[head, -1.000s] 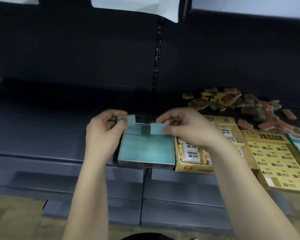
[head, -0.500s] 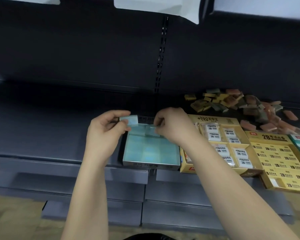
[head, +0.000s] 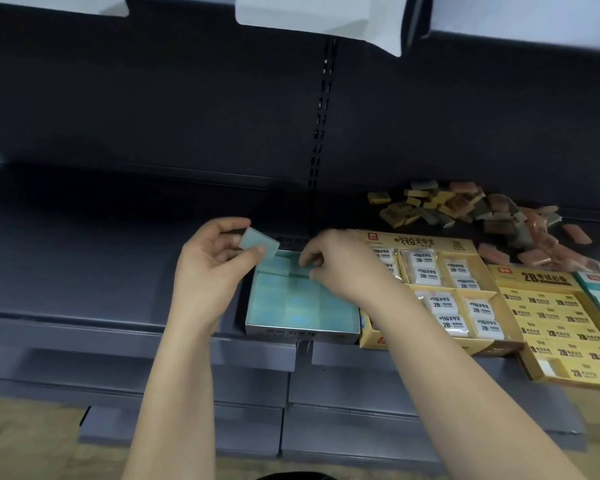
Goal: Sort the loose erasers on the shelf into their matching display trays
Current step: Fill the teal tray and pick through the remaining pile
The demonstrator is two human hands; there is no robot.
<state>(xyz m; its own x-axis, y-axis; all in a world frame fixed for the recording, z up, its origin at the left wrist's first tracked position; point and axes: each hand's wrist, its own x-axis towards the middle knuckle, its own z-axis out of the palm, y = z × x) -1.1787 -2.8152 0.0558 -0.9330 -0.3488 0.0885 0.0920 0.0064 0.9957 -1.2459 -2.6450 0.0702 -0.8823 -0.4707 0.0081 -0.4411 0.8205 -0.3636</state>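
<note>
Teal eraser [head: 258, 243] pinched in left hand [head: 210, 271] grip; right hand [head: 342, 268] grip pinches second eraser [head: 305, 270] into tray [head: 298, 336]: best seated flat.

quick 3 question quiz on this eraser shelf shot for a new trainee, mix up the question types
1. True or false: the left hand pinches a pale blue eraser by the back left corner of the teal tray.
2. Where are the fingers of the right hand? A) in the loose eraser pile B) at the back of the teal tray C) on the far yellow tray
3. Fill in: the yellow tray right beside the teal tray holds white wrapped erasers marked ____.
Key: 1 true; 2 B; 3 2B
</note>
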